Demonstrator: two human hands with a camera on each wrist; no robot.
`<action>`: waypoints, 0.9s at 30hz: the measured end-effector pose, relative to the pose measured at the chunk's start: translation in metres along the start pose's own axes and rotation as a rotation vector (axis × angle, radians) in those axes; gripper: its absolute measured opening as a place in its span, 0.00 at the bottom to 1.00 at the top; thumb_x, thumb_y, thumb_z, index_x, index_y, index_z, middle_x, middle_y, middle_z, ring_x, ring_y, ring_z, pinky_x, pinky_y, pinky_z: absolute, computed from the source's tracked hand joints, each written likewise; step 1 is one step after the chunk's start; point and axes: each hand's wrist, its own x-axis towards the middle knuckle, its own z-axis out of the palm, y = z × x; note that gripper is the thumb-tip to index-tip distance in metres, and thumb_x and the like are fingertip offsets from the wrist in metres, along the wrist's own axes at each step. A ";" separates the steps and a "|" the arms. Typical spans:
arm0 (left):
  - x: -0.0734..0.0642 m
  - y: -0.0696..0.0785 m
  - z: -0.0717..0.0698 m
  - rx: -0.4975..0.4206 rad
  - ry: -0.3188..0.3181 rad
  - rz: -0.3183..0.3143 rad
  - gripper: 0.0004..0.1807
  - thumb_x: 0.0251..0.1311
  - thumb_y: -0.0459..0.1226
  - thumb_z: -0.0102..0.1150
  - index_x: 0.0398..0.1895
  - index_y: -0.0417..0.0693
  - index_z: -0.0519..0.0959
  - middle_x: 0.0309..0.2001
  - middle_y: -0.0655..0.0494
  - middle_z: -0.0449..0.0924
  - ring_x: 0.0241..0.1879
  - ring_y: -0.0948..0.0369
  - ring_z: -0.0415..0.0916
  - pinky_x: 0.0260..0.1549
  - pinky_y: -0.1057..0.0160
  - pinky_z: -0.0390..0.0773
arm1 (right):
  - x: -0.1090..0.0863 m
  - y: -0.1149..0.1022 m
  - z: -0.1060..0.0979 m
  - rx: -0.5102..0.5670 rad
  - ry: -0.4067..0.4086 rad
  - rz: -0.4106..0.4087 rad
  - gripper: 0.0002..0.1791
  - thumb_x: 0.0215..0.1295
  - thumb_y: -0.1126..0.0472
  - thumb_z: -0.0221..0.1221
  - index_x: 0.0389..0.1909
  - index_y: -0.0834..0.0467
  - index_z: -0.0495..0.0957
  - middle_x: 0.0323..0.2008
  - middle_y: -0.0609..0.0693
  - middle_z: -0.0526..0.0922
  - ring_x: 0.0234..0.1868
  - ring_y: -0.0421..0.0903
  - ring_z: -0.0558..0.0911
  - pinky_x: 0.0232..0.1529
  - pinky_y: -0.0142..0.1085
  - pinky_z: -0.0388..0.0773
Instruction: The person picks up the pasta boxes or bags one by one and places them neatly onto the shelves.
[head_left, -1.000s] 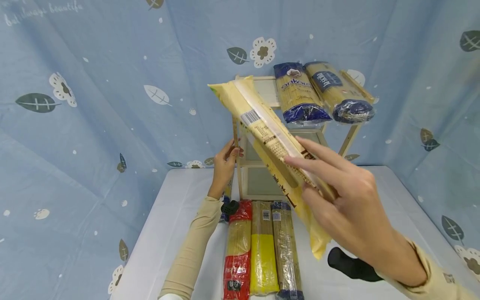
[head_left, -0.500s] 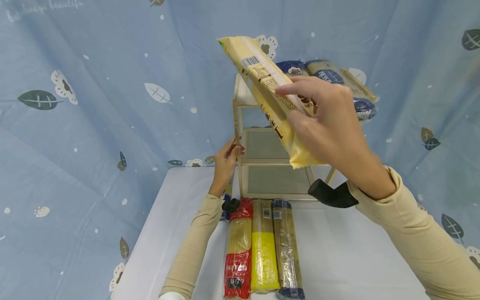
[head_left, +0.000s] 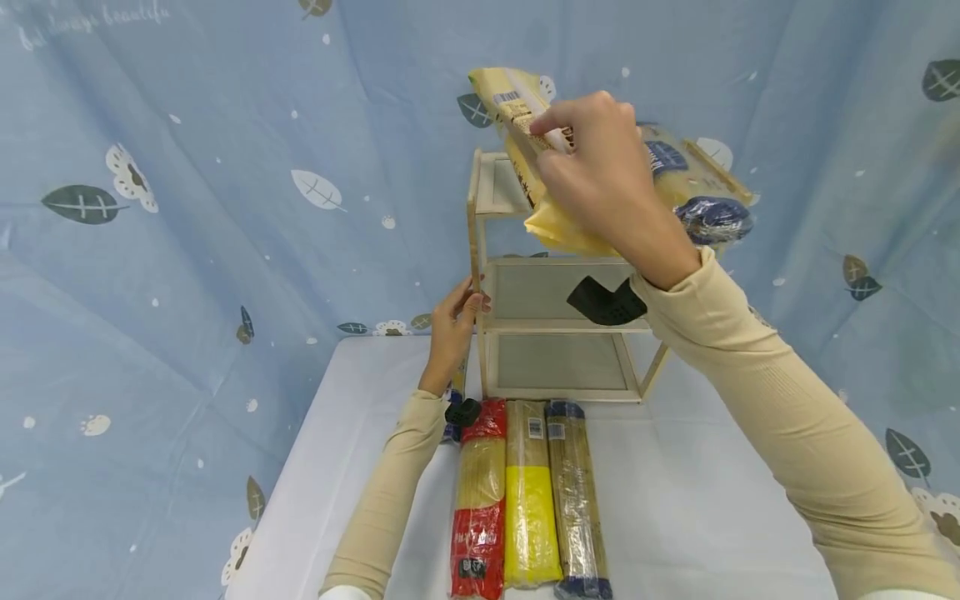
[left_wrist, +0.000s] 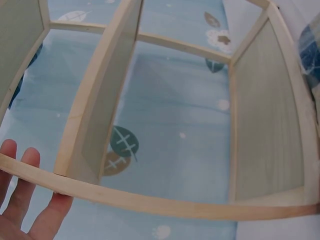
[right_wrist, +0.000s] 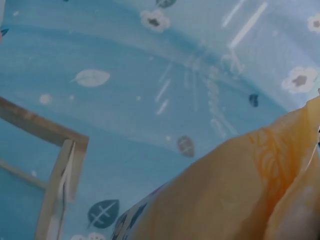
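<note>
My right hand (head_left: 600, 171) pinches a yellow pack of dry noodles (head_left: 504, 92) high over the left part of the rack's top shelf. The pack is tilted, its barcode side facing up. In the right wrist view the yellow noodle pack (right_wrist: 215, 187) fills the lower right, near a corner of the wooden rack (right_wrist: 65, 145). My left hand (head_left: 448, 333) grips the left post of the wooden rack (head_left: 558, 326) at middle-shelf height. In the left wrist view, fingers (left_wrist: 20, 197) hold that post (left_wrist: 150, 203).
A blue-ended pasta pack (head_left: 686, 179) lies on the top shelf's right side; another beside it is hidden by my right hand. In front of the rack lie a red pack (head_left: 480, 533), a yellow pack (head_left: 531, 521) and a blue-ended pack (head_left: 574, 500) on the white table (head_left: 697, 517).
My right hand has carried the yellow noodle pack up and forward, from in front of the rack to above its top shelf. The left hand stays on the post.
</note>
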 end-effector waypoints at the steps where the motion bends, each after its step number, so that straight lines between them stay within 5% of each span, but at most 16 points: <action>1: 0.001 -0.001 0.000 -0.001 0.005 0.007 0.21 0.67 0.25 0.47 0.63 0.29 0.67 0.38 0.33 0.80 0.36 0.42 0.79 0.42 0.48 0.77 | 0.005 0.001 0.003 -0.015 -0.016 0.022 0.29 0.49 0.72 0.47 0.51 0.54 0.82 0.44 0.52 0.83 0.19 0.41 0.61 0.15 0.31 0.51; 4: 0.002 -0.002 0.000 0.000 0.017 0.020 0.20 0.66 0.24 0.47 0.61 0.28 0.68 0.37 0.33 0.80 0.35 0.42 0.79 0.40 0.47 0.78 | 0.021 0.003 0.013 -0.053 -0.057 0.076 0.26 0.55 0.69 0.48 0.54 0.53 0.80 0.57 0.49 0.77 0.33 0.45 0.71 0.19 0.34 0.56; 7: 0.004 -0.001 0.001 0.008 0.016 0.021 0.21 0.66 0.24 0.47 0.62 0.27 0.66 0.38 0.33 0.80 0.35 0.41 0.79 0.41 0.47 0.77 | 0.034 0.006 0.024 -0.088 -0.090 0.101 0.24 0.56 0.68 0.47 0.53 0.54 0.81 0.57 0.49 0.77 0.30 0.47 0.71 0.22 0.35 0.58; 9: 0.004 0.000 0.002 0.018 0.011 0.019 0.21 0.66 0.25 0.47 0.62 0.26 0.65 0.38 0.33 0.80 0.36 0.41 0.79 0.43 0.47 0.77 | 0.040 0.009 0.033 -0.128 -0.100 0.090 0.19 0.53 0.70 0.45 0.35 0.57 0.84 0.36 0.50 0.82 0.19 0.44 0.61 0.18 0.34 0.54; 11: 0.005 0.001 0.003 0.028 0.009 0.020 0.21 0.66 0.24 0.47 0.62 0.26 0.65 0.38 0.32 0.80 0.36 0.40 0.79 0.44 0.47 0.76 | 0.044 0.012 0.042 -0.168 -0.115 0.082 0.11 0.48 0.71 0.44 0.17 0.58 0.73 0.18 0.48 0.68 0.17 0.42 0.53 0.18 0.34 0.52; 14: 0.006 0.000 0.004 0.032 0.010 0.010 0.21 0.66 0.24 0.46 0.62 0.26 0.65 0.38 0.33 0.80 0.36 0.41 0.79 0.44 0.47 0.76 | 0.048 0.014 0.054 -0.249 -0.153 0.099 0.12 0.47 0.69 0.43 0.13 0.53 0.54 0.17 0.47 0.49 0.18 0.43 0.51 0.18 0.35 0.52; 17: 0.005 -0.001 0.004 0.028 0.017 0.011 0.21 0.66 0.23 0.46 0.62 0.27 0.66 0.38 0.33 0.80 0.36 0.41 0.79 0.43 0.48 0.76 | 0.048 0.009 0.064 -0.334 -0.217 0.134 0.07 0.51 0.65 0.44 0.17 0.53 0.60 0.21 0.50 0.62 0.24 0.48 0.64 0.24 0.40 0.63; 21: 0.004 0.000 0.001 0.013 0.023 0.023 0.20 0.65 0.22 0.46 0.60 0.27 0.69 0.37 0.33 0.80 0.35 0.41 0.79 0.42 0.47 0.77 | 0.044 0.001 0.074 -0.417 -0.297 0.125 0.06 0.59 0.58 0.44 0.28 0.54 0.69 0.40 0.57 0.74 0.38 0.54 0.72 0.40 0.48 0.71; 24: 0.005 0.001 0.000 0.009 0.019 0.022 0.19 0.66 0.22 0.46 0.60 0.28 0.70 0.37 0.33 0.79 0.35 0.42 0.79 0.43 0.48 0.77 | 0.043 -0.001 0.079 -0.451 -0.324 0.100 0.10 0.62 0.55 0.43 0.31 0.55 0.72 0.43 0.59 0.75 0.39 0.54 0.73 0.40 0.48 0.72; 27: 0.005 0.001 -0.001 0.019 0.020 0.016 0.19 0.66 0.24 0.46 0.60 0.29 0.70 0.37 0.34 0.79 0.35 0.42 0.79 0.43 0.49 0.77 | 0.045 -0.001 0.082 -0.473 -0.321 0.070 0.12 0.62 0.55 0.42 0.27 0.55 0.71 0.35 0.57 0.74 0.33 0.51 0.72 0.32 0.44 0.73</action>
